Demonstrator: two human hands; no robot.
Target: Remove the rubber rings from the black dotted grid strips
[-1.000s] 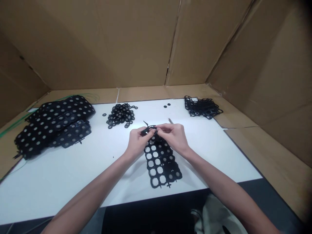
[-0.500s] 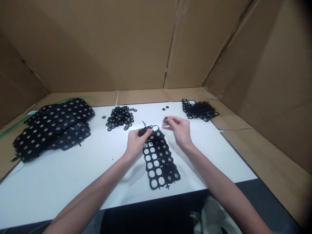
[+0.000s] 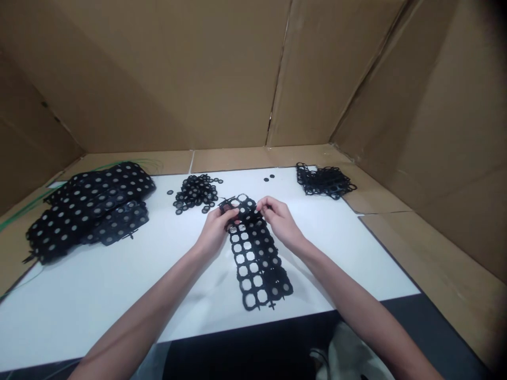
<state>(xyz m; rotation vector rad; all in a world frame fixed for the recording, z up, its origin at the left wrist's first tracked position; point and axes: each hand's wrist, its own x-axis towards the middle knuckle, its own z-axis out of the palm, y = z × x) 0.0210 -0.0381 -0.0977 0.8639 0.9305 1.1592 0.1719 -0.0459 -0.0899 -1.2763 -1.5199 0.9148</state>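
Observation:
In the head view a black grid sheet lies tilted over the white table. Its left columns are open rings; its right columns hold black discs with grey centres. My left hand is closed on the sheet's far left part, thumb on top, and that end is bunched and raised. At the sheet's far right edge, my right hand pinches with thumb and forefinger. A small black disc with a pale centre sits at those fingertips, against a ring of the sheet and partly covered.
A heap of loose black discs lies beyond my left hand. Two stray discs rest further back. At the far right is a stack of black grids; at the left, a pile of dotted black sheets. Cardboard walls surround the table.
My right hand has moved left with the disc, from beside the grid sheet to its edge. The sheet's far end has been lifted and tilted slightly by my left hand.

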